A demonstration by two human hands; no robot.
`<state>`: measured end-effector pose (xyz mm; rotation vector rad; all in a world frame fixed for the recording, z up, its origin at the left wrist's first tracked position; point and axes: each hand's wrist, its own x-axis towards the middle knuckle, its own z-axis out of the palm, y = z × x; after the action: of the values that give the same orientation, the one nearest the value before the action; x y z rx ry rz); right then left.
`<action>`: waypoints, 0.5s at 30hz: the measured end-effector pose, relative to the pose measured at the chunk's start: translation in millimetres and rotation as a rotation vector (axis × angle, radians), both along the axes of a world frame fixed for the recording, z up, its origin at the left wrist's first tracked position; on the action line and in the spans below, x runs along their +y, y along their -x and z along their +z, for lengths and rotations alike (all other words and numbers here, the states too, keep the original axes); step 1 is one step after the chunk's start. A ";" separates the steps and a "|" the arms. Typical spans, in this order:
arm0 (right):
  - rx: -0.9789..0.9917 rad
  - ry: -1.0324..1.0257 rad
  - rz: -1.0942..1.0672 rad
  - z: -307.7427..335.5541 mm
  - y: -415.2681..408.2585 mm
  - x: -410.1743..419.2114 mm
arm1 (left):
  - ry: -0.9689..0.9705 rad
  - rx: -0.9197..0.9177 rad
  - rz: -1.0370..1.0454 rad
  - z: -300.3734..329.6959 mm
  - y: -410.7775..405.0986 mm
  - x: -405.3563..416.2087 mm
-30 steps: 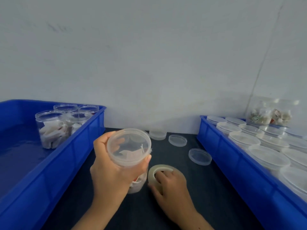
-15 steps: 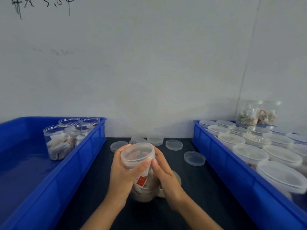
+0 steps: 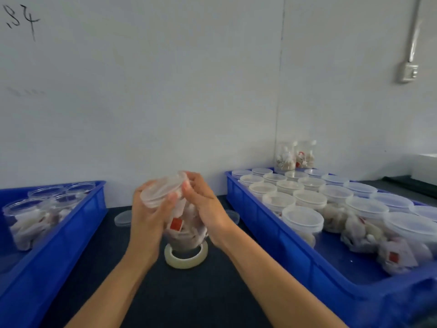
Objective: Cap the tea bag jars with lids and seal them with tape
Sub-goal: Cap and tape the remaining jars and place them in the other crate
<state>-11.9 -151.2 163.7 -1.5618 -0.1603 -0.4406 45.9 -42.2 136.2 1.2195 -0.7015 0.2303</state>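
Here: both hands [image 3: 151, 216] grip clear round jar [image 3: 182, 223] | translucent lid [image 3: 163, 189]

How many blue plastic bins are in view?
2: one blue plastic bin at left holding uncapped jars, another at right holding capped jars. None seems hidden.

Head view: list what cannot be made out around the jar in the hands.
- Jar: whether tape is on it; motion blur, and the left hand and right hand cover its sides.
- Lid: whether it is fully seated; blurred, fingers overlap its rim.
- Tape roll: its far edge, hidden behind the jar.
- Right blue bin: cut off by the frame's right edge.
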 end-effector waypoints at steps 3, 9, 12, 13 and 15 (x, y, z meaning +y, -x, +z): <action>-0.131 0.163 -0.061 40.6 42.2 -22.5 | 0.093 -0.027 -0.036 34.9 30.4 -35.3; -0.126 0.366 -0.213 70.4 119.6 -89.0 | -0.048 -0.049 -0.169 82.2 76.1 -112.7; -0.048 0.404 -0.361 65.8 141.0 -123.1 | -0.146 -0.054 -0.261 83.8 95.8 -144.4; -0.042 0.395 -0.384 62.8 147.0 -133.4 | -0.197 -0.059 -0.274 81.7 101.3 -153.4; -0.035 0.362 -0.425 56.2 158.0 -152.6 | -0.282 -0.076 -0.297 76.3 109.5 -170.4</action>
<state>-169.9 -303.8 219.9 -1.9516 0.0744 -0.8056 -63.7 -212.5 212.5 1.3590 -0.9947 -0.0726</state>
